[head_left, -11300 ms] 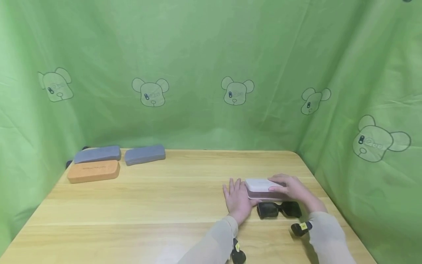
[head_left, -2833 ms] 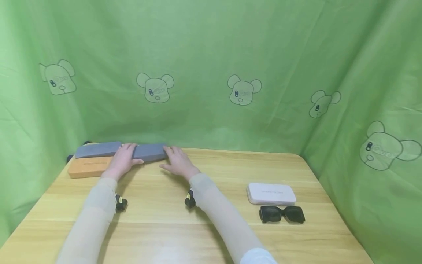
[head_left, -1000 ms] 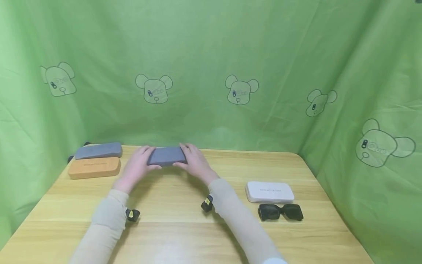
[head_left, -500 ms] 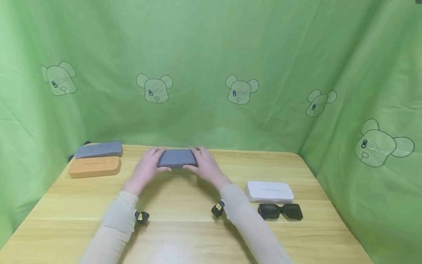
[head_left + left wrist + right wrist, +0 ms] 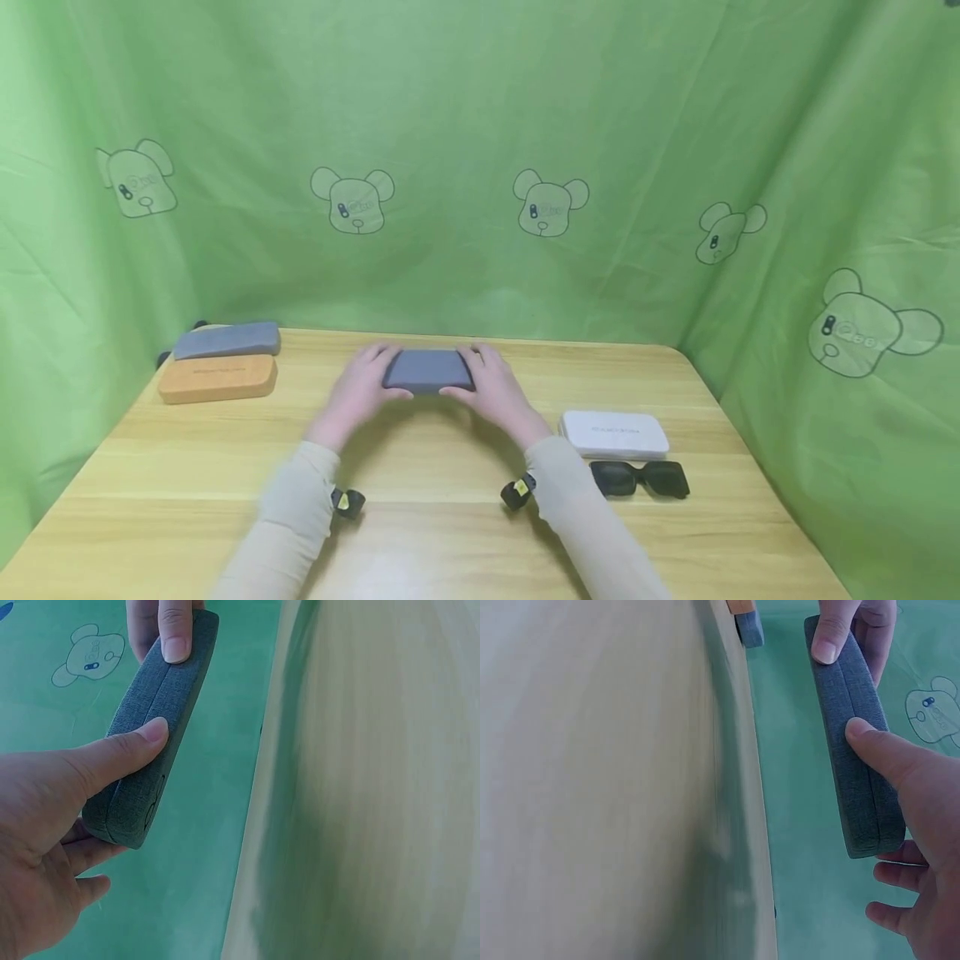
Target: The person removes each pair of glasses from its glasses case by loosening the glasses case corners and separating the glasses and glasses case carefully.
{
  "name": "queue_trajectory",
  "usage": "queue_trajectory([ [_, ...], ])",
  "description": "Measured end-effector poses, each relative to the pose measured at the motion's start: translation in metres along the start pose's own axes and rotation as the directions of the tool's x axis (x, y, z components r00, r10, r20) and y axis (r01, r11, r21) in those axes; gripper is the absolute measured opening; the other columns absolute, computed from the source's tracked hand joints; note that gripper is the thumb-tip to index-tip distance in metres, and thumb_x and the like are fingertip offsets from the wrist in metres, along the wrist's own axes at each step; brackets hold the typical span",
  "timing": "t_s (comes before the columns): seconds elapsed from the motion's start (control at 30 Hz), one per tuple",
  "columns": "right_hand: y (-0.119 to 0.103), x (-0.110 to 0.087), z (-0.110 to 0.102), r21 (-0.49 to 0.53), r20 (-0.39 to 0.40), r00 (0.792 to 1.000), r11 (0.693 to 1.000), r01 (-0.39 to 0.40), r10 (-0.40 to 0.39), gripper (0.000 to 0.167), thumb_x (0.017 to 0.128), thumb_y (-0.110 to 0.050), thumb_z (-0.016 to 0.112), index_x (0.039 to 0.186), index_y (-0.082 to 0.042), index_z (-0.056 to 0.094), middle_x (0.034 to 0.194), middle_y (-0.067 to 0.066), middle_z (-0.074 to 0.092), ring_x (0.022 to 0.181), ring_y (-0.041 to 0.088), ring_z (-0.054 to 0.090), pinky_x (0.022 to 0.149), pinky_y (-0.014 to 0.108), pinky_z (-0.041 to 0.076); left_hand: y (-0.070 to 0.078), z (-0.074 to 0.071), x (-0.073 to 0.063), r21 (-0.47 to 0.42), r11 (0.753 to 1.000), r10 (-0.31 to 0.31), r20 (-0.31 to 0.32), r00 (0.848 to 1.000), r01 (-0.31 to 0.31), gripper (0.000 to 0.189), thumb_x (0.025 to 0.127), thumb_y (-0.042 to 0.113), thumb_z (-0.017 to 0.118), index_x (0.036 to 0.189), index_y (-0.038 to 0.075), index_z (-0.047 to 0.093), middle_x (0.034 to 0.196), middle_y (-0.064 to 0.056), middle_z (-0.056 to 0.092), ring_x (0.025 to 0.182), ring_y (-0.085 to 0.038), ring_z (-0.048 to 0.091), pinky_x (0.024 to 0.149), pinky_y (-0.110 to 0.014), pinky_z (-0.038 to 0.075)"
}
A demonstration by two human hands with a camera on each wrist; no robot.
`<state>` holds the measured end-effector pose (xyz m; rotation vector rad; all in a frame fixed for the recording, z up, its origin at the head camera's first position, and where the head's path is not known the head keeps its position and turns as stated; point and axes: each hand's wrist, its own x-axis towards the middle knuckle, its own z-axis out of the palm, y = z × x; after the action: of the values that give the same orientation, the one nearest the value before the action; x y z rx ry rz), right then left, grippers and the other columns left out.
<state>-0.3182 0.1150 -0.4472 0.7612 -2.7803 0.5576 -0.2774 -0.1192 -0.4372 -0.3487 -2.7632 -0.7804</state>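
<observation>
A printed green curtain [image 5: 457, 279] hangs behind a wooden table [image 5: 427, 533]. The left hand [image 5: 360, 390] and right hand [image 5: 498, 392] pinch opposite ends of a blue-grey case [image 5: 429, 369], thumbs on its near side; it seems lifted off the table, towards the back. At far left, an orange case [image 5: 217, 380] lies just before a second blue-grey case [image 5: 228, 339]; at right, a white case [image 5: 615, 435] sits just behind black sunglasses [image 5: 640, 477]
</observation>
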Motion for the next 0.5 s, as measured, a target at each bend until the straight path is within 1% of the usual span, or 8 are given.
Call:
queue_trajectory([
  [0.23, 0.006, -0.014, -0.005, 0.012, -0.041, 0.999, 1.0, -0.003, 0.003, 0.081, 0.082, -0.058, 0.068, 0.144, -0.011, 0.045, 0.141, 0.018, 0.048, 0.126, 0.035, 0.051, 0.108, 0.051, 0.044, 0.012, 0.006, -0.002, -0.024, 1.0, 0.005, 0.001, 1.0, -0.005, 0.081, 0.074, 0.032, 0.083, 0.142, 0.005, 0.048, 0.142, -0.018, 0.052, 0.131, -0.038, 0.048, 0.114, -0.053, 0.037],
  [0.5, 0.011, -0.028, -0.015, -0.007, -0.058, 0.998, 1.0, 0.001, -0.002, 0.082, 0.08, -0.059, 0.07, 0.141, -0.008, 0.048, 0.138, 0.019, 0.05, 0.126, 0.036, 0.051, 0.11, 0.051, 0.042, 0.026, 0.014, -0.006, -0.072, 0.997, -0.006, 0.009, 1.0, 0.006, 0.081, 0.073, 0.03, 0.084, 0.141, 0.006, 0.048, 0.143, -0.016, 0.051, 0.131, -0.037, 0.048, 0.114, -0.052, 0.037],
])
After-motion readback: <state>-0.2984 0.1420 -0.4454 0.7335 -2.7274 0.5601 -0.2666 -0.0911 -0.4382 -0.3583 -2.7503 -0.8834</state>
